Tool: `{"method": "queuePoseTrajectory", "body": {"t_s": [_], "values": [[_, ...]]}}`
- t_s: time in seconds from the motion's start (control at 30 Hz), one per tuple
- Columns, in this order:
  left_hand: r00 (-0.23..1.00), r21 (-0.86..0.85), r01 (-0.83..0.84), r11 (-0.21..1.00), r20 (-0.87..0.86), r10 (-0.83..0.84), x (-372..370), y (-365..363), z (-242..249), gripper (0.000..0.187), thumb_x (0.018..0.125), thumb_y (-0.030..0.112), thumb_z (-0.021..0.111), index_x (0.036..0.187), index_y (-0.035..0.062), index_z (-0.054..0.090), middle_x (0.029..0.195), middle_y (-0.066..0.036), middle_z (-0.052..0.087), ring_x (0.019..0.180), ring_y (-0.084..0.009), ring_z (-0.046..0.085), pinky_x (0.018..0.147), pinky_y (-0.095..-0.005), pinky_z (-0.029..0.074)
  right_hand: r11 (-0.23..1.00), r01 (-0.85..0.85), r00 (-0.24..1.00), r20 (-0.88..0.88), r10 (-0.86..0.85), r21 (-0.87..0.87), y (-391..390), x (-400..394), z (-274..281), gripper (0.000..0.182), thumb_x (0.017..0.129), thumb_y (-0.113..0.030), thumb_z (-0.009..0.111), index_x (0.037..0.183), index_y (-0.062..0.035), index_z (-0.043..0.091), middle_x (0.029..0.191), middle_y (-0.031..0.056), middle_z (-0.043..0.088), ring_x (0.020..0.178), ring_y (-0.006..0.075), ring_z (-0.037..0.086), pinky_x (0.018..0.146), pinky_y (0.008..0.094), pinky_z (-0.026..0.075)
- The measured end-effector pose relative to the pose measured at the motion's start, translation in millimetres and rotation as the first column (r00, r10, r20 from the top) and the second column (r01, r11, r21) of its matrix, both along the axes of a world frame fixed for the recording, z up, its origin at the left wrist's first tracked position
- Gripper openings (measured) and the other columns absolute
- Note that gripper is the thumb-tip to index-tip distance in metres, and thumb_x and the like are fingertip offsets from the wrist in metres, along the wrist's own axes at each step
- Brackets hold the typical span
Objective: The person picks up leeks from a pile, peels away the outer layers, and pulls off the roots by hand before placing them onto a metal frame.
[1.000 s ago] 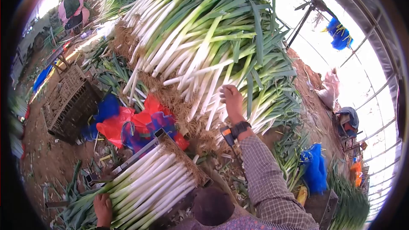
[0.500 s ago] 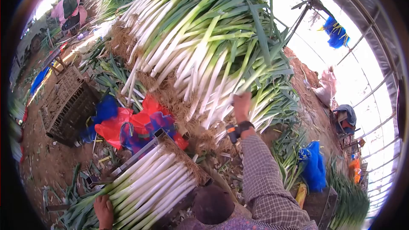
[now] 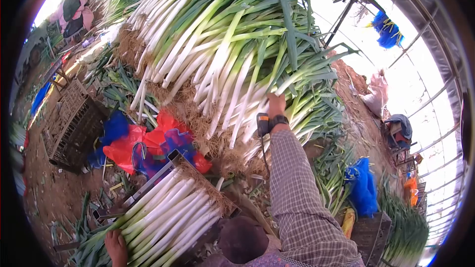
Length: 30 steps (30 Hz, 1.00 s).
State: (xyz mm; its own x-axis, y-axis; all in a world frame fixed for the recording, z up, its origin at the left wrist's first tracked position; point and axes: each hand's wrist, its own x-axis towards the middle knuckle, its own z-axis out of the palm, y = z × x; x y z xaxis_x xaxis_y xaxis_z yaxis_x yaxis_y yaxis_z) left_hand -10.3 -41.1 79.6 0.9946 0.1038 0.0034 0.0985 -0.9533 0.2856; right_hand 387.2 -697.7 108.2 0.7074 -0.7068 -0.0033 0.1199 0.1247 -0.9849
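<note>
My right hand (image 3: 276, 103) is closed around a leek (image 3: 292, 83) on the near right side of a large leek pile (image 3: 222, 54). The white shanks and roots of the pile point toward me, and the green leaves point away. On that wrist is a dark band with a small black-and-orange device (image 3: 262, 124). At the lower left my left hand (image 3: 116, 247) lies with its fingers over the green part of a row of leeks (image 3: 173, 207). That row sits in a metal frame (image 3: 143, 188), roots toward the upper right.
Red plastic sheeting (image 3: 126, 146) and blue netting lie beyond the frame, beside a dark plastic crate (image 3: 74, 123). Another blue net bundle (image 3: 363, 185) rests at the right, above a crate. A person in pink (image 3: 74, 15) is at the far upper left.
My right hand has moved slightly up and left into the pile, and the leek in it lies out toward the upper right. My left hand stays on the row of leeks.
</note>
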Motion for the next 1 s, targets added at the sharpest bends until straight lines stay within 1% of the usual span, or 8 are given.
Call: {"method": "queuePoseTrajectory", "body": {"t_s": [0.23, 0.53, 0.67, 0.77, 0.8, 0.9, 0.93, 1.0], "values": [[1.000, -0.030, 0.011, 0.999, 0.009, -0.011, 1, -3, 7, 0.024, 0.087, 0.018, 0.047, 0.099, 0.0035, 0.062, 0.094, -0.019, 0.055, 0.091, -0.0399, 0.053, 0.079, -0.0486, 0.042, 0.951, -0.261, 0.960, -0.056, 0.273, 0.166, 12, -45, 12, 0.028, 0.084, -0.016, 0.069, 0.106, -0.0046, 0.055, 0.089, 0.0057, 0.060, 0.078, 0.0186, 0.059, 0.061, 0.0371, 0.049], [1.000, -0.045, 0.011, 0.999, 0.010, -0.011, 1, -4, 2, 0.022, 0.089, 0.015, 0.046, 0.101, 0.0052, 0.062, 0.099, -0.017, 0.057, 0.095, -0.0374, 0.054, 0.082, -0.0487, 0.041, 0.746, -0.400, 0.896, 0.059, 0.439, 0.532, 17, -310, 60, 0.040, 0.089, -0.014, 0.055, 0.124, 0.0061, 0.050, 0.079, 0.0036, 0.051, 0.064, 0.0138, 0.050, 0.059, 0.0279, 0.049], [0.963, -0.089, 0.102, 0.991, 0.257, -0.076, 3, 10, -7, 0.021, 0.083, 0.003, 0.052, 0.102, 0.0038, 0.061, 0.102, -0.018, 0.058, 0.102, -0.0381, 0.054, 0.091, -0.0461, 0.043, 0.311, -0.635, 0.752, 0.473, 0.460, 0.707, 23, -337, 108, 0.024, 0.096, -0.016, 0.051, 0.110, 0.0036, 0.050, 0.076, 0.0009, 0.047, 0.059, 0.0077, 0.042, 0.052, 0.0206, 0.040], [0.928, -0.417, 0.110, 0.902, 0.368, 0.057, -19, -19, 47, 0.026, 0.080, -0.002, 0.055, 0.104, 0.0028, 0.062, 0.106, -0.017, 0.060, 0.108, -0.0334, 0.055, 0.097, -0.0383, 0.043, 0.221, -0.625, 0.772, 0.553, 0.313, 0.749, 77, -323, 185, 0.025, 0.103, -0.020, 0.040, 0.110, 0.0024, 0.049, 0.071, -0.0036, 0.040, 0.059, 0.0078, 0.040, 0.054, 0.0213, 0.038], [0.899, -0.473, 0.157, 0.867, 0.432, 0.073, -32, -26, 63, 0.026, 0.080, -0.001, 0.055, 0.105, 0.0022, 0.062, 0.106, -0.016, 0.060, 0.108, -0.0319, 0.056, 0.096, -0.0365, 0.043, 0.316, -0.708, 0.704, 0.603, 0.375, 0.631, 105, -322, 215, 0.027, 0.103, -0.021, 0.039, 0.109, 0.0034, 0.049, 0.071, -0.0019, 0.041, 0.061, 0.0095, 0.042, 0.056, 0.0233, 0.039], [0.921, -0.553, 0.052, 0.832, 0.349, 0.174, -87, -32, 105, 0.021, 0.084, 0.000, 0.056, 0.104, 0.0011, 0.063, 0.095, -0.011, 0.063, 0.093, -0.0261, 0.060, 0.088, -0.0336, 0.047, 0.179, -0.822, 0.566, 0.738, 0.368, 0.541, 181, -309, 288, 0.023, 0.102, -0.017, 0.040, 0.105, 0.0045, 0.048, 0.071, 0.0012, 0.042, 0.063, 0.0124, 0.043, 0.059, 0.0263, 0.042], [0.927, -0.609, 0.017, 0.793, 0.307, 0.216, -106, -28, 110, 0.018, 0.087, 0.000, 0.055, 0.104, 0.0007, 0.063, 0.090, -0.009, 0.064, 0.088, -0.0228, 0.061, 0.085, -0.0325, 0.048, 0.045, -0.939, 0.326, 0.836, 0.442, 0.342, 205, -309, 303, 0.016, 0.101, -0.011, 0.045, 0.108, 0.0034, 0.044, 0.081, 0.0045, 0.043, 0.071, 0.0135, 0.044, 0.065, 0.0264, 0.043], [0.908, -0.750, -0.029, 0.660, 0.257, 0.331, -143, -28, 126, 0.017, 0.093, 0.001, 0.051, 0.104, 0.0009, 0.063, 0.089, -0.006, 0.063, 0.085, -0.0177, 0.060, 0.082, -0.0308, 0.049, -0.072, -0.949, 0.243, 0.854, 0.460, 0.309, 269, -324, 334, 0.017, 0.100, -0.010, 0.044, 0.109, 0.0048, 0.043, 0.078, 0.0050, 0.041, 0.070, 0.0135, 0.043, 0.064, 0.0281, 0.043]]}}
